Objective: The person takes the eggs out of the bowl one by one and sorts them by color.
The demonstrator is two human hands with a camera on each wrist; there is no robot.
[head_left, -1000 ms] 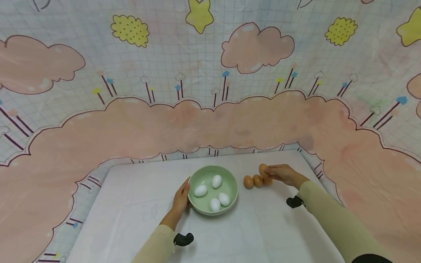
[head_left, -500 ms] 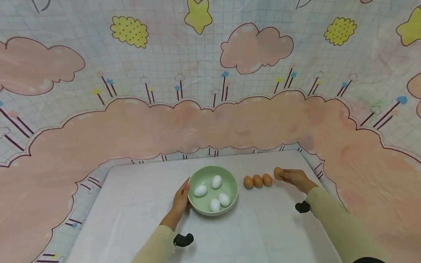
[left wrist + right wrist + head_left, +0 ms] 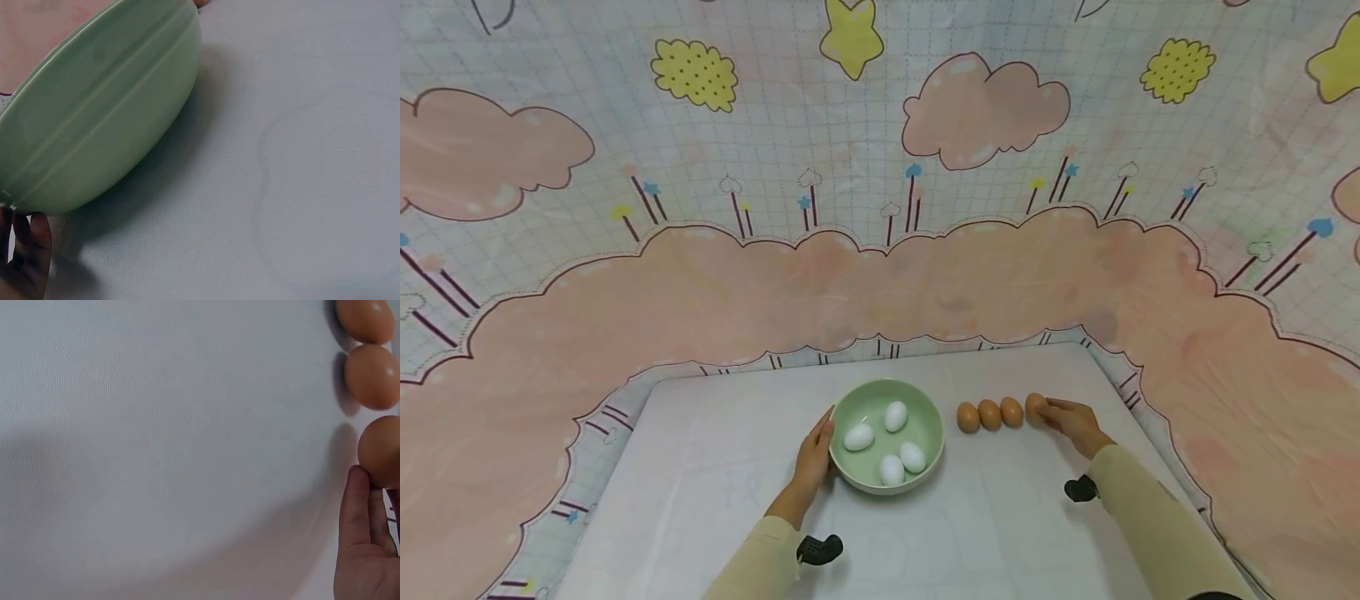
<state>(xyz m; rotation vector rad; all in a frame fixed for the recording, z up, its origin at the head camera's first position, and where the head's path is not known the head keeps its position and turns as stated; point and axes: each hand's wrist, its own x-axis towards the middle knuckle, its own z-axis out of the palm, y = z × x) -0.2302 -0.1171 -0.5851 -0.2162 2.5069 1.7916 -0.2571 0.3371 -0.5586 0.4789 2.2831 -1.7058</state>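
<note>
My right hand [image 3: 1073, 422] pinches a brown egg [image 3: 1035, 407] by its right side, at the right end of a row. The wrist view shows that egg [image 3: 381, 452] at the fingertips, a small gap from the neighbouring brown egg [image 3: 373, 377]. Several brown eggs [image 3: 990, 414] lie side by side in the row. A light green bowl [image 3: 867, 400] stands left of them with several white eggs [image 3: 858, 437] inside. Against the bowl's left outer wall rests my left hand [image 3: 812, 454], fingers fairly straight. Only its fingertips show below the bowl [image 3: 106, 112] in the left wrist view.
A white-covered table [image 3: 715, 467] bears everything. Behind it hangs a patterned cloth [image 3: 880, 292] with clouds and stars. Black devices [image 3: 820, 550] sit at both wrists.
My right hand has carried the brown egg from above the row's right end out to the right, then lowered it beside the other brown eggs. The left hand and bowl have stayed put.
</note>
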